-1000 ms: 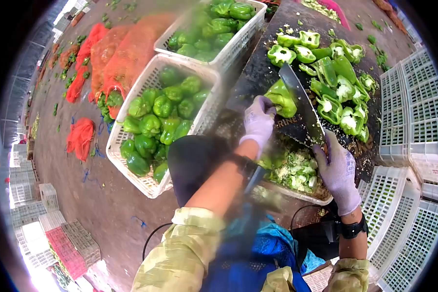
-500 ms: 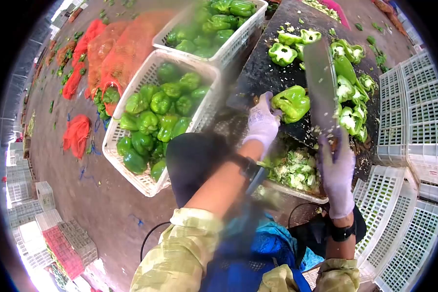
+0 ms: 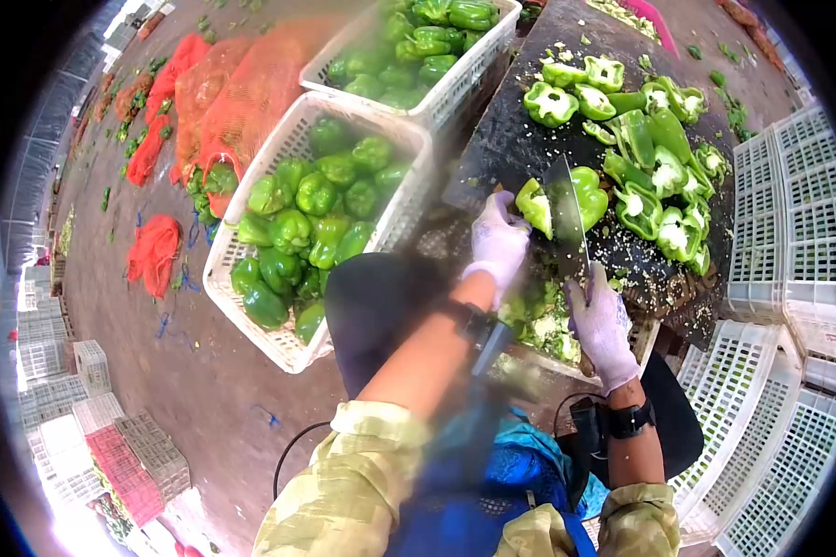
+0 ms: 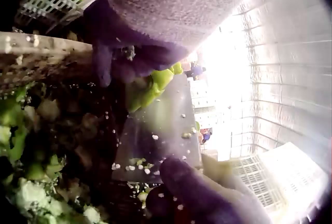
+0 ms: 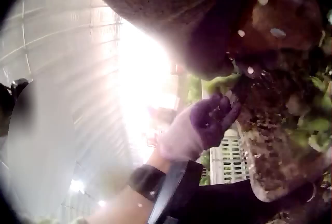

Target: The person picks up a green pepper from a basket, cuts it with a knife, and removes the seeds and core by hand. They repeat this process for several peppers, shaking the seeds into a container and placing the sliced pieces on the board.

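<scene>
My gloved left hand (image 3: 499, 239) holds one part of a green bell pepper (image 3: 535, 206) at the near edge of the dark board. The gloved right hand (image 3: 606, 327) grips the handle of a broad cleaver (image 3: 567, 209). Its blade stands on edge between that part and another pepper part (image 3: 590, 197) to the right. In the left wrist view the blade (image 4: 161, 136) is flecked with white seeds, and the pepper (image 4: 155, 86) shows below my left fingers. The right wrist view shows the cleaver's wooden handle (image 5: 282, 19) within my right hand (image 5: 171, 22).
Cut pepper pieces (image 3: 664, 176) cover the board's (image 3: 502, 130) right side. Below its near edge stands a crate of trimmings (image 3: 548, 325). Two white crates (image 3: 223, 269) of whole peppers stand left. Stacked empty crates (image 3: 752, 223) are at right; red mesh sacks (image 3: 251, 102) lie far left.
The cleaver first lay against the pepper, then rose to the right, and has now come down through it. The pepper, whole half a second ago, is in two parts.
</scene>
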Demonstrator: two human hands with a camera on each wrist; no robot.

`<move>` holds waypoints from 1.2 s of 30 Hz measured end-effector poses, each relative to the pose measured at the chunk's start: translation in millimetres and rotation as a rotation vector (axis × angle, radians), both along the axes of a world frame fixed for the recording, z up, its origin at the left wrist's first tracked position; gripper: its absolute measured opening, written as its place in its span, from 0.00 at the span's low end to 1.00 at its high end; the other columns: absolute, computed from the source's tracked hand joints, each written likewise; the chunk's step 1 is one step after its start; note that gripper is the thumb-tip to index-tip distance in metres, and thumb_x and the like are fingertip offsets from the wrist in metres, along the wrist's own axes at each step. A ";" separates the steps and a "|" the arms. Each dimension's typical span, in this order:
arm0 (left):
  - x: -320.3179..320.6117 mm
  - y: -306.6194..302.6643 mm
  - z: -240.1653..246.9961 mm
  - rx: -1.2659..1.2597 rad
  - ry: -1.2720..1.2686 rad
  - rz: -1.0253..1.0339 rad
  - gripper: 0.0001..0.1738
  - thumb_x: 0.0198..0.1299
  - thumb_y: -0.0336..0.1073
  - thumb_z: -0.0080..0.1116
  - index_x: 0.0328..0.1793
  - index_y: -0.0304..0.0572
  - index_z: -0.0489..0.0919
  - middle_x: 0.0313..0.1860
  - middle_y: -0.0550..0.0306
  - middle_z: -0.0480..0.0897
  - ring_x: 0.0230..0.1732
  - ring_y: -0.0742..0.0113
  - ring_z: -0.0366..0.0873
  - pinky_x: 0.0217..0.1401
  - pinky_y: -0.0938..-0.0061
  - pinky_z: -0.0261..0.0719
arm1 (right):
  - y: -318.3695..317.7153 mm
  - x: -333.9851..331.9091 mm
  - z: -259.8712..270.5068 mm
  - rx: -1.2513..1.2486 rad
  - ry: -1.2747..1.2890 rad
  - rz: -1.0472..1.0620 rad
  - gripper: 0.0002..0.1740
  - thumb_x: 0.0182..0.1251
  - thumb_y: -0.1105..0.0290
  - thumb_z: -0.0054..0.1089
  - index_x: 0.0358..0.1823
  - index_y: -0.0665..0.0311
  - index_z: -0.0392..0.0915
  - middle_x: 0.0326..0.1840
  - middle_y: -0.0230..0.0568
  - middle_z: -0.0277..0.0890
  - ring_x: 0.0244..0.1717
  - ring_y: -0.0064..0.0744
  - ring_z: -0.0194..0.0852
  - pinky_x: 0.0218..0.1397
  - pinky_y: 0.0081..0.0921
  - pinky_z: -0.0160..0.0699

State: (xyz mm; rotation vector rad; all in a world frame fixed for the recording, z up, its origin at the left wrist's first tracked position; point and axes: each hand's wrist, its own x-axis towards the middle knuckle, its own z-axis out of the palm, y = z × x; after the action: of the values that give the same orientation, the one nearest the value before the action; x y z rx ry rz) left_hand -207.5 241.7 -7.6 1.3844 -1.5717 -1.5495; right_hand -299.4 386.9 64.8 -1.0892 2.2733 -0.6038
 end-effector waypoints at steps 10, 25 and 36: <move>29.4 26.1 10.5 0.343 0.176 -0.272 0.21 0.52 0.33 0.63 0.53 0.36 0.76 0.43 0.49 0.83 0.43 0.61 0.82 0.42 0.70 0.79 | -0.9 -14.3 -7.1 -0.190 0.156 0.094 0.15 0.68 0.64 0.53 0.49 0.67 0.69 0.31 0.53 0.79 0.30 0.53 0.80 0.32 0.43 0.75; 119.3 -110.4 141.2 -0.105 -0.143 -0.793 0.25 0.61 0.43 0.55 0.62 0.41 0.75 0.54 0.57 0.80 0.50 0.71 0.76 0.51 0.74 0.76 | 4.9 -67.4 -35.7 -0.070 0.315 0.117 0.27 0.70 0.61 0.54 0.63 0.72 0.66 0.48 0.57 0.80 0.48 0.52 0.80 0.50 0.39 0.75; 426.9 -115.8 -21.3 0.489 -0.668 -0.379 0.32 0.50 0.41 0.68 0.63 0.41 0.74 0.45 0.62 0.81 0.34 0.78 0.74 0.29 0.82 0.70 | -3.4 -89.3 -68.6 0.002 0.390 0.003 0.24 0.72 0.64 0.52 0.64 0.68 0.64 0.33 0.51 0.76 0.31 0.43 0.74 0.38 0.36 0.72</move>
State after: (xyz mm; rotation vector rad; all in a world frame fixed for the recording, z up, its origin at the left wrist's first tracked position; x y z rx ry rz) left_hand 219.4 125.9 -28.9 2.1354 -2.0100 -1.9008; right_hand -388.6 383.5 -3.7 -1.3014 2.5973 -0.4146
